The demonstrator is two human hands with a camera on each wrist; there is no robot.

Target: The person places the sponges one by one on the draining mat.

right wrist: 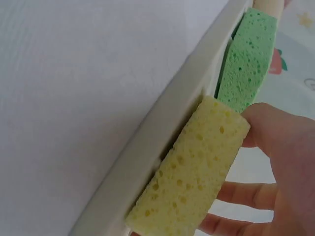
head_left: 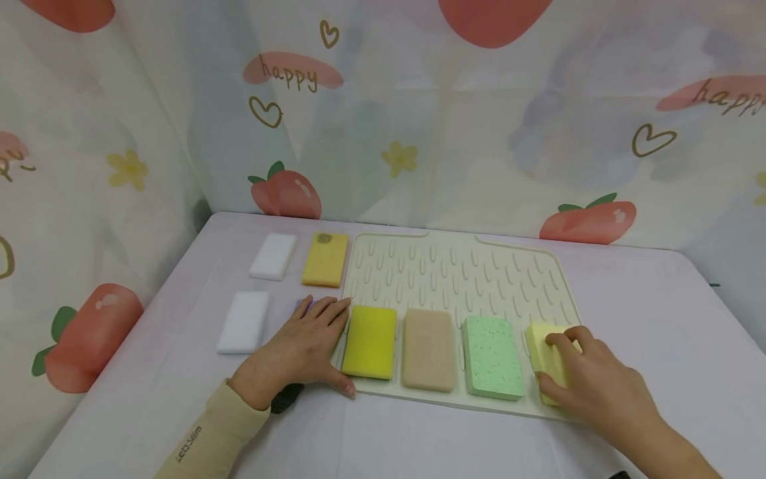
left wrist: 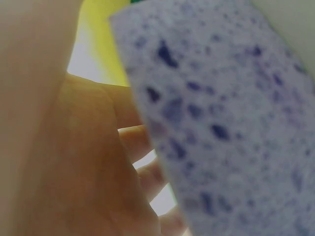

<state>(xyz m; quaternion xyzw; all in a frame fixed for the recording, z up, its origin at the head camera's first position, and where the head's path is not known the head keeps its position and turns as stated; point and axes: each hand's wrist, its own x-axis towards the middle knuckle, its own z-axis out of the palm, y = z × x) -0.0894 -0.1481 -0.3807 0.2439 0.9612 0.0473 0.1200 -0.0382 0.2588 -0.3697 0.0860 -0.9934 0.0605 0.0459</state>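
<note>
My left hand (head_left: 305,349) is spread over a purple sponge (head_left: 305,305), mostly hidden beneath it. In the left wrist view, this dark-pored sponge (left wrist: 236,128) looms large beside the palm (left wrist: 74,157), its far side out of sight. My right hand (head_left: 604,379) grips a pale yellow sponge (head_left: 546,359) at the right end of the cream ridged mat (head_left: 443,266). Thumb and fingers stand on opposite sides of that porous sponge (right wrist: 192,172) in the right wrist view. Along the mat's front lie a bright yellow sponge (head_left: 370,342), a beige sponge (head_left: 428,349) and a light green sponge (head_left: 493,357).
Left of the mat lie two white sponges (head_left: 273,256) (head_left: 243,322) and a yellow-orange sponge (head_left: 326,259) with a dark round spot. A white cloth (head_left: 149,399) covers the table. Printed fabric (head_left: 449,120) hangs behind and on the left.
</note>
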